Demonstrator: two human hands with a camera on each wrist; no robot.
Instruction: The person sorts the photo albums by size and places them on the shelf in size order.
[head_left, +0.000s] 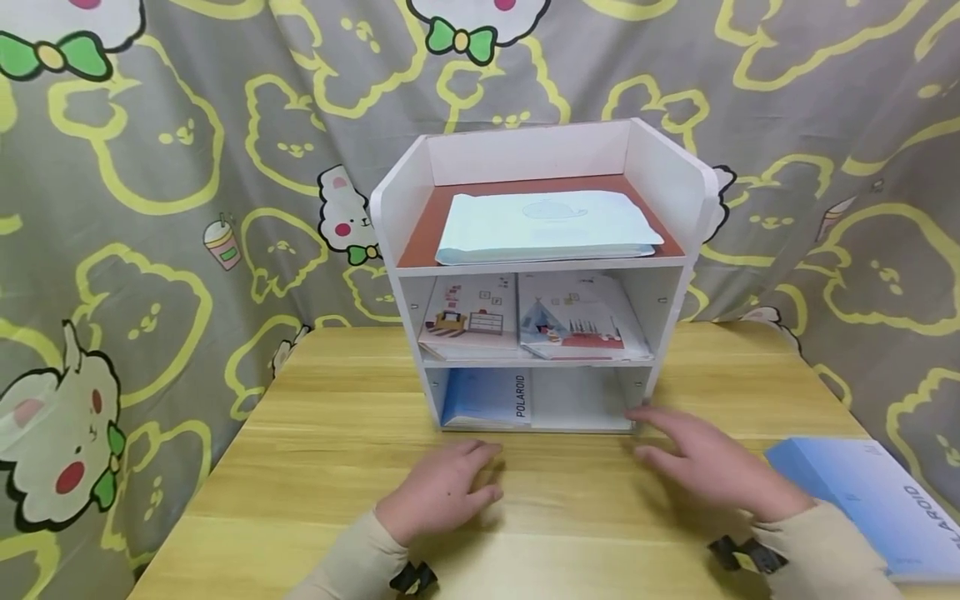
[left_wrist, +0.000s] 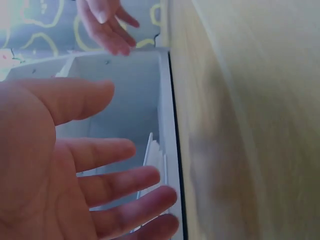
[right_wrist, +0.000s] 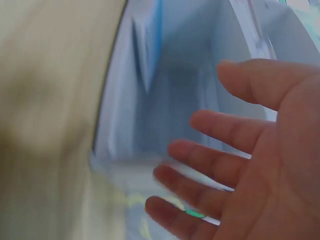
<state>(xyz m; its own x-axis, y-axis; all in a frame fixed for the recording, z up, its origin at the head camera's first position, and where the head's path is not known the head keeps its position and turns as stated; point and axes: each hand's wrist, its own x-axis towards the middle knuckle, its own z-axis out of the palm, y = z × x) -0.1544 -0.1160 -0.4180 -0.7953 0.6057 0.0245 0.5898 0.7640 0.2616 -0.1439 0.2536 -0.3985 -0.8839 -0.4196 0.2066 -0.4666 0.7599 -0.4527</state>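
A small white shelf (head_left: 540,363) stands on the wooden table. Its bottom compartment has a blue book marked POLAROID (head_left: 483,393) lying on the left side, beside a bare white floor on the right. My left hand (head_left: 446,487) hovers before the shelf's lower left, fingers spread and holding nothing. At the lower right front corner is my right hand (head_left: 697,458), its fingertips near the side panel; in the right wrist view its fingers (right_wrist: 210,160) are spread, with nothing in them. Another blue POLAROID book (head_left: 870,500) lies on the table, right of my right forearm.
On the shelf's top rests a pale blue-white packet (head_left: 547,225). Two illustrated booklets lie in the middle compartment, the left one (head_left: 472,312) next to the right one (head_left: 573,312). A patterned grey curtain (head_left: 225,150) hangs behind the wooden table (head_left: 315,417).
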